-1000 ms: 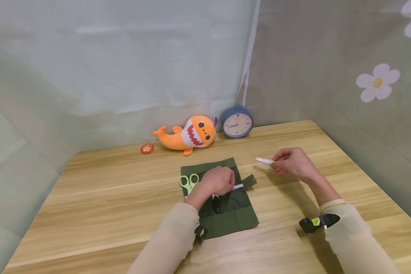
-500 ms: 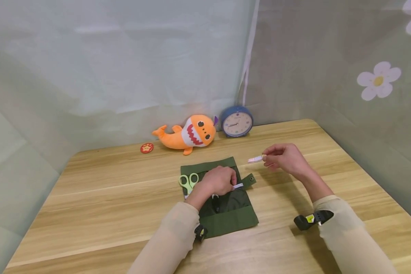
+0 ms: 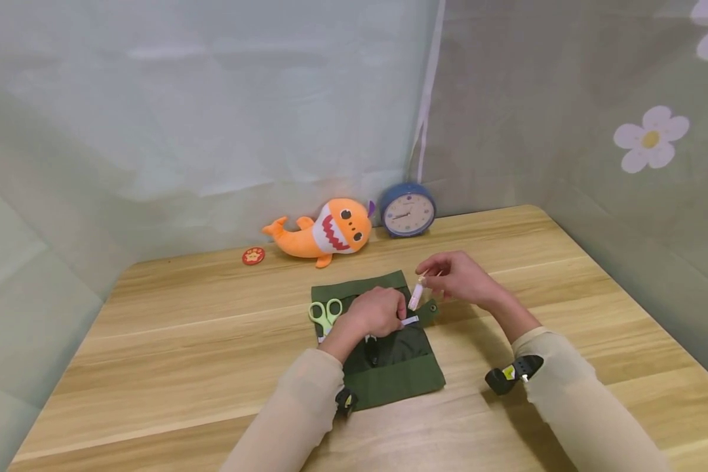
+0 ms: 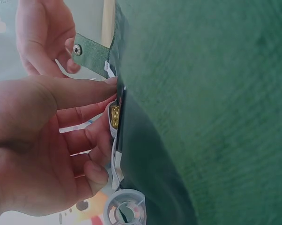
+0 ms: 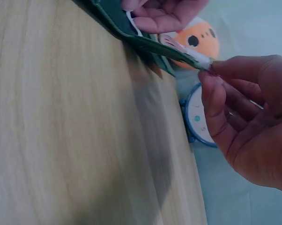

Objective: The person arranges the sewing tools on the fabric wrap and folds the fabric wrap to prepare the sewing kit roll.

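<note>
A dark green fabric pouch (image 3: 398, 383) lies flat on the table, its snap tab (image 3: 429, 311) pointing right. The left hand (image 3: 377, 311) is over its middle; in the left wrist view that hand (image 4: 52, 126) pinches the pouch's edge between thumb and fingers. A white strip (image 3: 410, 320) sticks out beside its fingertips. Above the pouch's upper right edge, the right hand (image 3: 457, 278) pinches a small white and pink tube (image 3: 416, 295) at its top, tilted downward. Green-handled scissors (image 3: 325, 316) and a black-tipped tool (image 3: 372, 350) rest on the pouch, partly hidden by the left arm.
An orange shark plush (image 3: 330, 233) and a blue alarm clock (image 3: 408, 210) stand along the table's back edge. A round red badge (image 3: 253, 255) lies left of the plush. Pale curtains surround the wooden table (image 3: 171, 354).
The right hand has moved left to the pouch with the tube, which has turned from nearly level to pointing down. The left hand has stayed in place.
</note>
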Demonstrator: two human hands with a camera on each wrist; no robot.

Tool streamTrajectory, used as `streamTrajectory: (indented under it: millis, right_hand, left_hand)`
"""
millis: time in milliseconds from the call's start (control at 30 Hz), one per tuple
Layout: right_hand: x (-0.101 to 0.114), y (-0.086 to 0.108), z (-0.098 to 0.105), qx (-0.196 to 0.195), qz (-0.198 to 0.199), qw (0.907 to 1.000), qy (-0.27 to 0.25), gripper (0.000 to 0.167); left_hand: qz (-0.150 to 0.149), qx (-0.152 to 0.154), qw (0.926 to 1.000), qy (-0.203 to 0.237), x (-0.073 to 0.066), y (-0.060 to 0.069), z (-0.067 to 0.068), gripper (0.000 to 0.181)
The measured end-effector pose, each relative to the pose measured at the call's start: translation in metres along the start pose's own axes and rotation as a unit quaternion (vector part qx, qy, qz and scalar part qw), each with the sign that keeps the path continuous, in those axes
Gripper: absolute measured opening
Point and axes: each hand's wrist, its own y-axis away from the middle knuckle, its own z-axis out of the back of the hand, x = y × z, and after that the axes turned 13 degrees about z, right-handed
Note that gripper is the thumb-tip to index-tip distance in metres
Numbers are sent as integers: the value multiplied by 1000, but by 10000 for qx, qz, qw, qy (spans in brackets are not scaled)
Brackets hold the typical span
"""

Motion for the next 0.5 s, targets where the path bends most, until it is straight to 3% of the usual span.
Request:
streamTrajectory:
  millis: [500]
  right_hand:
    - [-4,-10,-9,516,172,9979,343,11]
  left_hand:
    - [55,65,10000,-46,-2,1,0,17]
